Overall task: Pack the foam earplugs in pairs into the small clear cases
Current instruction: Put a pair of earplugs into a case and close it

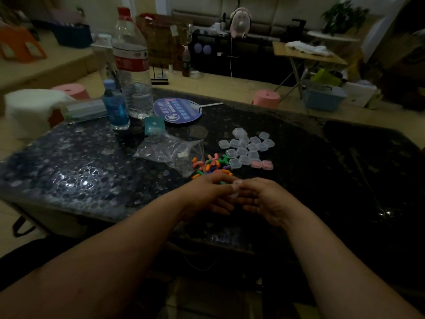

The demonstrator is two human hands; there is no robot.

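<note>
Clear plastic shows where your hands meet: left hand (212, 195) and right hand (264, 199) both pinch one small case (235, 189), just this side of the earplug pile (212, 166). Keep it level and squeeze it shut evenly. Spare cases (248, 147) lie beyond, to the right.

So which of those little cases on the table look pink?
The two pink cases at the cluster's near right end; the other cases look clear.
</note>
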